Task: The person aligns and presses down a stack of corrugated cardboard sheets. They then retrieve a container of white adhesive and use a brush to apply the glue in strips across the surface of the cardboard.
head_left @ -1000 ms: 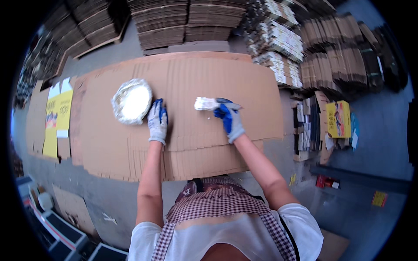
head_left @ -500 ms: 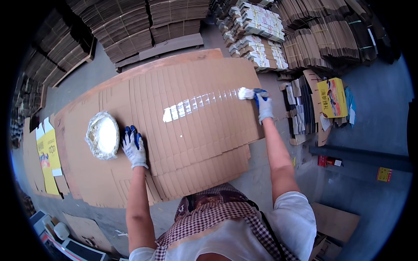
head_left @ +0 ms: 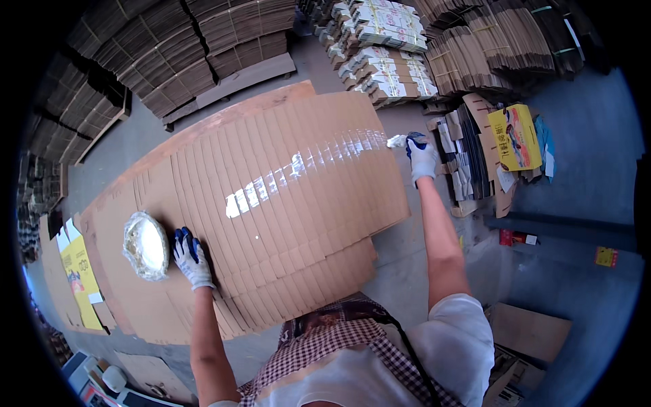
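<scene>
Overlapping brown cardboard sheets (head_left: 298,230) are fanned out in a row on the table before me. A band of wet white glue (head_left: 251,192) crosses their strips from the middle to the right edge. Just beyond that edge my right hand (head_left: 422,159), in a white glove with blue fingers, grips a brush (head_left: 396,141) whose head is coated white; its handle is mostly hidden. My left hand (head_left: 192,259), gloved alike, lies on the cardboard with fingers stretched. Beside it stands a bowl (head_left: 135,259) with a crusted, wrapped-looking rim and white glue inside.
Tied stacks of flat cardboard (head_left: 237,37) stand on pallets at the back. White printed cartons (head_left: 386,71) are piled at the far right. A yellow box (head_left: 513,138) rests on upright sheets at the right. Yellow printed card (head_left: 80,275) lies at the table's left end.
My right hand has swept the brush rightward, off the cardboard's right edge. The glue band is brighter toward that edge. My left hand stays beside the bowl; the whole view has shifted slightly.
</scene>
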A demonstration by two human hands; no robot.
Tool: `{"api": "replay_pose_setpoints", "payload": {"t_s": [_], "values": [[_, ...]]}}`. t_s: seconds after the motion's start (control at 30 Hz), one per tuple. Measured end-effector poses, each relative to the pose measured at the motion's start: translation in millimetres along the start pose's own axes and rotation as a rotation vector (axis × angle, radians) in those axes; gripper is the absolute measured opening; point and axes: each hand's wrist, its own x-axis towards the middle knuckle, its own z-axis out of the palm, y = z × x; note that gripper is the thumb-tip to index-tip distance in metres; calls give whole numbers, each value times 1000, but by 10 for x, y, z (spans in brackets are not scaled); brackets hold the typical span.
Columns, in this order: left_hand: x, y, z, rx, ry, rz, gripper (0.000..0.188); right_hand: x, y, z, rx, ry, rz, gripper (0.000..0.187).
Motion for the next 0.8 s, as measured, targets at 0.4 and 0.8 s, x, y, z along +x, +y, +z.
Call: {"api": "replay_pose_setpoints", "payload": {"t_s": [0.4, 0.8], "values": [[-32, -37, -29, -19, 31, -2, 47, -879, -168, -109, 254, 89, 253, 34], [-91, -123, -58, 28, 37, -16, 46, -1553, -792, -10, -104, -358, -382, 30]]}}
